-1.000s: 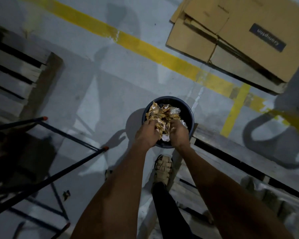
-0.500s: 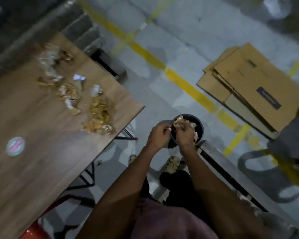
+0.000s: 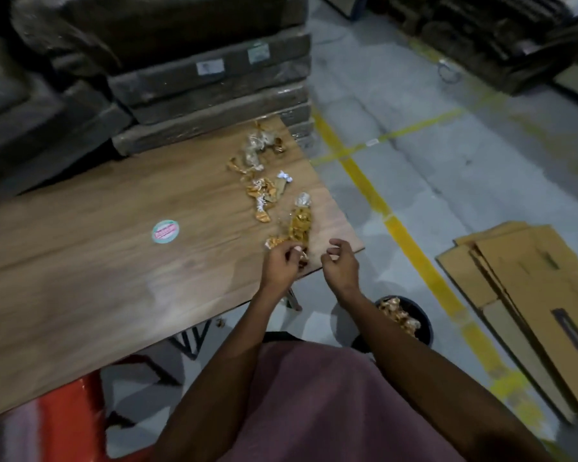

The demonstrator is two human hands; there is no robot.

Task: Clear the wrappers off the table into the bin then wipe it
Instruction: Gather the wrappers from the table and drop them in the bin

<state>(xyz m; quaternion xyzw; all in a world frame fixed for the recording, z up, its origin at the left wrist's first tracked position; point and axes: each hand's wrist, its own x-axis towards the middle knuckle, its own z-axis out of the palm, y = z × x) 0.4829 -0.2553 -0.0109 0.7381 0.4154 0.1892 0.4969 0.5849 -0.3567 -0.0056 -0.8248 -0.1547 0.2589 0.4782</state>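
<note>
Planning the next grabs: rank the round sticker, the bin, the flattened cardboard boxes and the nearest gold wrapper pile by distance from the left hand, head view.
1. Nearest gold wrapper pile, at the left hand's fingertips.
2. Round sticker, left on the table.
3. Bin, on the floor, lower right.
4. Flattened cardboard boxes, far right.

Sticker and bin are close to call.

Bare forearms, mauve-pink shirt, nothing on wrists or fingers.
</note>
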